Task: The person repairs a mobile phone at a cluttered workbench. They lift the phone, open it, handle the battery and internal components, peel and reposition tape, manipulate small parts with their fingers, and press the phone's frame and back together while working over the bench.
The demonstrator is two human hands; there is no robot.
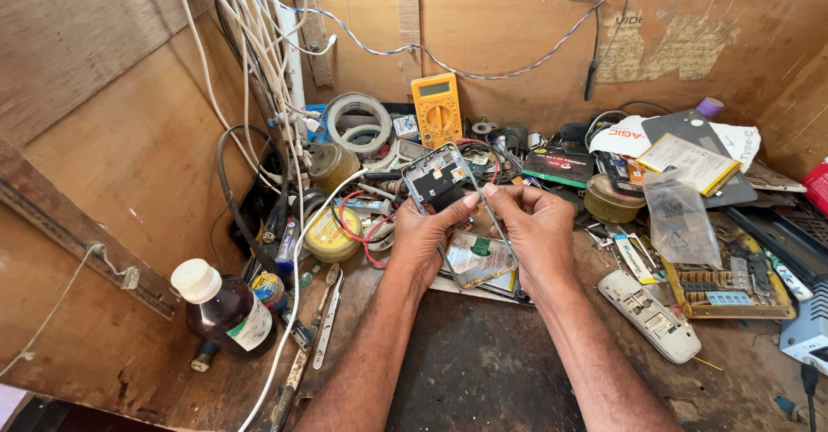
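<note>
Left hand (424, 235) and right hand (536, 229) grip the opened phone frame (448, 203), long axis tilted up-left

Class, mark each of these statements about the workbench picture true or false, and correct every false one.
1. Both hands hold the opened phone frame. True: the left hand and the right hand grip it together.
2. The yellow multimeter lies in front of the wrists. False: it stands at the back, against the wooden wall.
3. A brown bottle with a white cap stands left of the left arm. True.
4. The white remote control rests on top of the roll of tape. False: it lies on the bench right of the right arm, far from the tape.
5. The multimeter is blue. False: it is yellow.
</note>
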